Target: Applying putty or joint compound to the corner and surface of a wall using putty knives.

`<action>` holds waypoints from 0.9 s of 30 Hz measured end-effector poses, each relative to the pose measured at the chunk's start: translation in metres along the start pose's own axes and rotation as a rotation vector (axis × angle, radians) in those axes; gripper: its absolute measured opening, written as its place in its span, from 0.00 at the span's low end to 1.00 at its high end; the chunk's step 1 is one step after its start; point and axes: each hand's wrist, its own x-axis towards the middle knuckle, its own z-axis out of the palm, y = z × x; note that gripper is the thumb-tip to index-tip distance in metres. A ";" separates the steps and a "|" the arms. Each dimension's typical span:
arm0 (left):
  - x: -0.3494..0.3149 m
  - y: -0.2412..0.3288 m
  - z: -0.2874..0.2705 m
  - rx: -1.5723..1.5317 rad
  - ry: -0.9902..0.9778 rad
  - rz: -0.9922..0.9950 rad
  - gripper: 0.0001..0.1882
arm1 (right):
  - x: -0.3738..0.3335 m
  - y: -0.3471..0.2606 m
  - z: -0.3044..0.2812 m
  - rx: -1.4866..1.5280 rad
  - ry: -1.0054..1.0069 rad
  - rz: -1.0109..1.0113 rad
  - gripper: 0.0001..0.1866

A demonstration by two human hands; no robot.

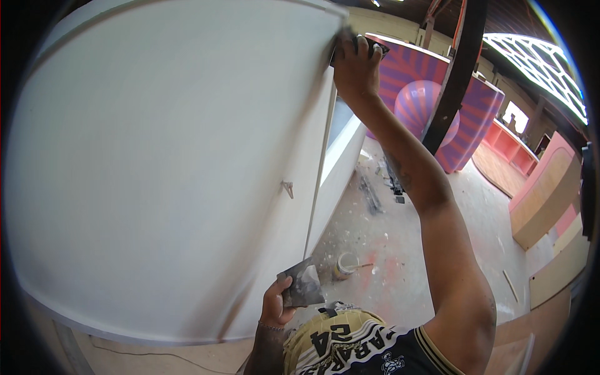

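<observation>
A large white panel (169,162) fills the left side of the view, with a small metal key-like fitting (287,189) near its right edge. Raised high with the arm stretched out, my right hand (357,65) grips a dark flat plate (378,49) at the panel's upper right corner. The fingertips there are slightly blurred. Low down, close to my body, my left hand (277,302) holds a dark square plate (304,284) smeared with pale paste, its thumb on the face. This plate is beside the panel's lower right edge.
An open can (345,266) with a stick across it stands on the paint-spotted floor (387,250). Beyond are a dark slanted post (455,81), a pink and purple striped panel (422,69), and wooden curved pieces (544,206) at the right. Dark scraps (370,194) lie on the floor.
</observation>
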 end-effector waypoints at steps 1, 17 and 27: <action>-0.001 0.001 0.000 0.015 -0.046 -0.005 0.19 | -0.004 -0.001 -0.001 -0.003 -0.013 -0.009 0.21; -0.007 0.000 0.037 -0.005 -0.071 0.063 0.19 | -0.102 -0.031 0.000 0.042 -0.056 -0.082 0.18; 0.015 -0.011 0.048 0.049 0.006 0.092 0.18 | -0.178 -0.042 -0.005 0.127 -0.149 -0.137 0.24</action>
